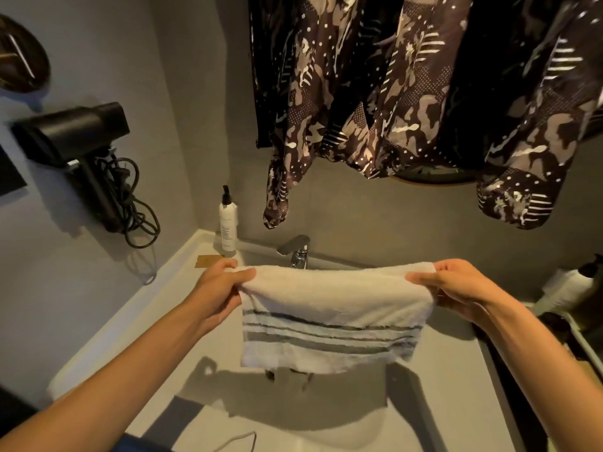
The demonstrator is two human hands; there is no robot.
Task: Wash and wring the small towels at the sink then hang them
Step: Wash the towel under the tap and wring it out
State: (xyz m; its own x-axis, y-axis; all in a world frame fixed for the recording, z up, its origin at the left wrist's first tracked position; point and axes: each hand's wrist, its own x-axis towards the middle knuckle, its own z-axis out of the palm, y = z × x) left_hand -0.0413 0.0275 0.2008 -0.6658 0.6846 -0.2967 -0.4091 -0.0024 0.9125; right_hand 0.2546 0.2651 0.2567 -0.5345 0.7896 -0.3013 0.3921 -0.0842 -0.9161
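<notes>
Head view over the sink (182, 298). A small white towel (332, 308) with grey stripes near its lower edge is held stretched above the basin, folded over along its upper edge and hanging free below — its shadow falls on the pale sink surface at 6 o'clock from it.

The left hand (218, 288) is closed on the towel's upper left corner, at 9 o'clock from the cloth's middle; the thumb lies on top of the fold and the fingers are tucked behind it. The right hand (456, 285) is closed on the upper right corner, at 3 o'clock from the cloth's middle, thumb likewise over the fold. The towel spans the whole gap between the two hands, its top edge nearly level, and both forearms reach in from the lower corners of the frame.

A chrome faucet (297, 251) stands just behind the towel's top edge, at 12 o'clock from it and partly hidden by the cloth. A white pump bottle (227, 223) stands on the sink's rear ledge, at 11 o'clock from the towel, with a small tan card (208, 261) lying beside its base. A black hair dryer (75, 138) with a coiled cord hangs on the left wall at 10 o'clock. Dark patterned garments (408, 93) hang overhead — from 12 to 2 o'clock.
</notes>
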